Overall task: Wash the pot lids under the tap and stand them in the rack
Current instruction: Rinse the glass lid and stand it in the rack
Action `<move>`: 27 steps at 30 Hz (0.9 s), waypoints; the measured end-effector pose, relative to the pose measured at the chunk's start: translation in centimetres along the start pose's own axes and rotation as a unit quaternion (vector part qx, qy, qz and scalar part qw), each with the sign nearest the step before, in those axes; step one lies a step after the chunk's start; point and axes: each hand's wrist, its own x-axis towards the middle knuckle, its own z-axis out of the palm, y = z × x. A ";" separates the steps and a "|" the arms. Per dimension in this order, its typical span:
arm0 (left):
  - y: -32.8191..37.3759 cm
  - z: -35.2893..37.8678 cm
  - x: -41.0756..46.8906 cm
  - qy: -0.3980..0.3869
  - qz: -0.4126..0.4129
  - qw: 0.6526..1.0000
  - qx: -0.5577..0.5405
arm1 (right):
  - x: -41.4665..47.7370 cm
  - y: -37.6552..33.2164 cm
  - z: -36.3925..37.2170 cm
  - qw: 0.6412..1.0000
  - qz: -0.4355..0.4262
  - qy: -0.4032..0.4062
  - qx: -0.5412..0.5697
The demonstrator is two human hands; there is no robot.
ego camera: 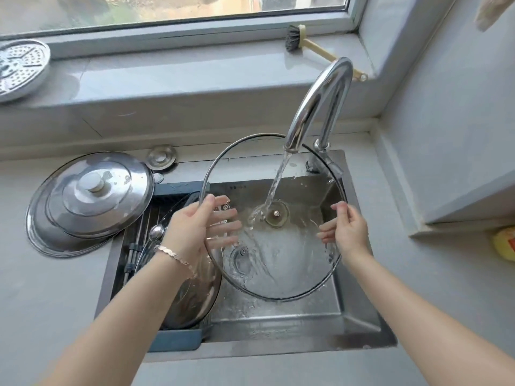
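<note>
Glass lid (292,254) is held tilted over the sink (362,324) under the tap (315,107), the face with the centre screw toward the camera. Water is on: the stream lands just at 9 o'clock of the centre fitting and sheets down to the rim at 6 o'clock. Left hand (195,227) is on the rim at 9 o'clock, thumb on the near face, fingers spread behind the glass and seen through it, rim pinched between. Right hand (348,232) is on the rim at 3 o'clock, thumb and curled fingers clamping the edge. Bracelet (175,256) on the left wrist. Rack (178,339), blue frame, sits in the sink's 9 o'clock side. A steel lid (195,296) leans in it, partly behind the left forearm, with a second glass lid (157,232) behind that, mostly hidden. On the counter at 9 o'clock of the sink, a domed lid (89,201) lies knob up. Small round steel cap (161,158) at 11 o'clock of the sink. On the windowsill at 12 o'clock: brush (295,37) behind the tap, perforated plate (19,68) far off at 10 o'clock. Yellow item (504,243) at 3 o'clock, cut by the frame edge, can't identify.
</note>
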 end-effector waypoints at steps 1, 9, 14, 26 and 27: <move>0.4 -0.1 -0.3 0.003 0.012 1.000 0.020 | -0.3 0.7 0.5 1.000 0.020 -0.005 -0.002; 0.2 0.5 -1.5 0.062 0.027 0.988 0.138 | -2.1 2.2 1.2 0.864 0.081 -0.167 -0.468; -1.5 1.6 -1.5 0.052 -0.052 0.992 0.099 | -7.7 -4.3 1.4 0.785 -0.079 -0.374 -0.487; -2.3 6.6 -1.6 -0.032 -0.165 0.981 -0.096 | -7.8 -5.7 -1.4 0.834 -0.264 -0.193 -0.444; -2.6 6.6 -1.3 -0.037 -0.171 0.980 -0.099 | -7.2 -6.2 -1.7 0.876 -0.225 -0.176 -0.389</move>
